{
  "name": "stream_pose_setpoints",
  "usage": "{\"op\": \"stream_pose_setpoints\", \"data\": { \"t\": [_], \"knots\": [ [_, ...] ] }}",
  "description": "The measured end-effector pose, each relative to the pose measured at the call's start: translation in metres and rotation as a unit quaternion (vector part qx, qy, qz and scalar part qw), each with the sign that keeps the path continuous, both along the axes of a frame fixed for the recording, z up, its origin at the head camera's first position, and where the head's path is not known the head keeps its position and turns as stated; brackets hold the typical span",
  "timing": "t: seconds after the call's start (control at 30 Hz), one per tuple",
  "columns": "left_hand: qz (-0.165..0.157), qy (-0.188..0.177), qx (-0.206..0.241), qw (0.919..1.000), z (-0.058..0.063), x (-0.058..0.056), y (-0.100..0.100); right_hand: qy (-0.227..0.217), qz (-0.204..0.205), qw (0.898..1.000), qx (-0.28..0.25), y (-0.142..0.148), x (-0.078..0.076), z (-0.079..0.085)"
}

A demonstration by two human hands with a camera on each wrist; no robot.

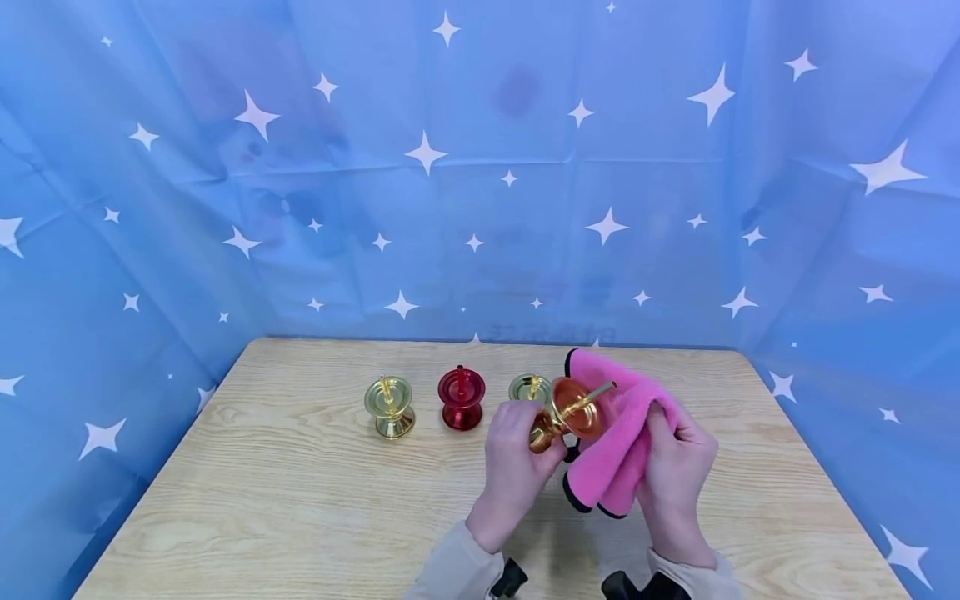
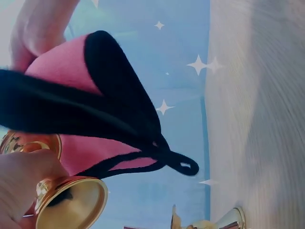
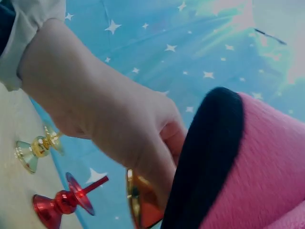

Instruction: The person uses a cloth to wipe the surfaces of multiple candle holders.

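A shiny gold candle holder with a wide dish and a thin central stem is tilted above the table, its dish toward the right. My left hand grips it near the base; the hollow underside of that base faces the camera in the left wrist view. My right hand pinches a bunched pink cloth with black edging. The cloth lies against the far right side of the dish and hides part of it. A black loop hangs off the cloth's edge in the left wrist view.
Standing on the wooden table are a gold candle holder at the left and a red one beside it. Another gold one is partly hidden behind my left hand. A blue star-patterned curtain encloses the back and sides.
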State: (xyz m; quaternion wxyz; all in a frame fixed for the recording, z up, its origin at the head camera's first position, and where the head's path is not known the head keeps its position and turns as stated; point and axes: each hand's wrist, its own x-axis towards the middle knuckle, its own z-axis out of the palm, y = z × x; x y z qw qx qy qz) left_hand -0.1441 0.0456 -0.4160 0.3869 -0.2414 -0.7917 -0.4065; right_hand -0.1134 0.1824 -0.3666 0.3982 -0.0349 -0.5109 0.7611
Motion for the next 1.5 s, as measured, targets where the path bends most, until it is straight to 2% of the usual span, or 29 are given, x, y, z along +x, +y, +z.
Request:
{"op": "stream_pose_setpoints", "data": {
  "t": [0.1, 0.2, 0.33, 0.4, 0.43, 0.53, 0.67, 0.8, 0.9, 1.0, 1.13, 1.2, 1.3, 1.4, 1.5],
  "knots": [
    [0.005, 0.001, 0.008, 1.0, 0.0, -0.001, -0.001, 0.008, 0.014, 1.0, 0.017, -0.003, 0.0, -0.006],
    [0.014, 0.019, 0.012, 0.9996, 0.001, -0.002, -0.002, -0.002, 0.007, 0.996, 0.094, -0.009, 0.001, -0.013],
    [0.034, 0.046, 0.015, 0.9982, 0.002, -0.004, -0.001, -0.047, -0.007, 0.975, 0.216, -0.013, 0.001, -0.015],
    [0.047, 0.058, 0.008, 0.9972, 0.002, -0.004, -0.002, -0.078, -0.007, 0.965, 0.248, -0.014, 0.001, -0.014],
    [0.052, 0.063, 0.003, 0.9967, 0.002, -0.003, -0.001, -0.089, -0.004, 0.964, 0.249, -0.015, 0.001, -0.013],
    [0.063, 0.074, -0.012, 0.9952, 0.001, -0.002, -0.001, -0.106, -0.005, 0.966, 0.234, -0.015, 0.0, -0.011],
    [0.067, 0.083, -0.017, 0.9942, 0.0, -0.002, 0.001, -0.095, -0.014, 0.973, 0.21, -0.015, -0.002, -0.011],
    [0.063, 0.086, -0.021, 0.9941, -0.001, -0.003, 0.001, -0.09, 0.0, 0.988, 0.122, -0.014, -0.005, -0.011],
    [0.054, 0.076, -0.023, 0.9954, -0.003, -0.003, 0.0, -0.085, 0.008, 0.996, 0.04, -0.012, -0.007, -0.008],
    [0.039, 0.054, -0.014, 0.9977, -0.004, -0.003, -0.003, -0.056, 0.005, 0.998, -0.019, -0.009, -0.008, -0.003],
    [0.024, 0.025, 0.01, 0.9993, -0.002, -0.003, -0.005, -0.014, 0.002, 0.999, -0.033, -0.007, -0.008, -0.001],
    [0.021, 0.02, 0.02, 0.9994, -0.001, -0.004, -0.006, -0.001, 0.008, 1.0, -0.006, -0.009, -0.007, -0.003],
    [0.022, 0.03, 0.023, 0.9991, 0.001, -0.004, -0.005, -0.004, -0.002, 0.997, 0.078, -0.014, -0.005, -0.008],
    [0.026, 0.045, 0.021, 0.9984, 0.002, -0.005, -0.005, -0.014, -0.025, 0.985, 0.168, -0.017, -0.006, -0.012],
    [0.028, 0.058, 0.018, 0.9977, 0.001, -0.005, -0.004, -0.029, -0.04, 0.975, 0.217, -0.017, -0.007, -0.014]
  ]
}}
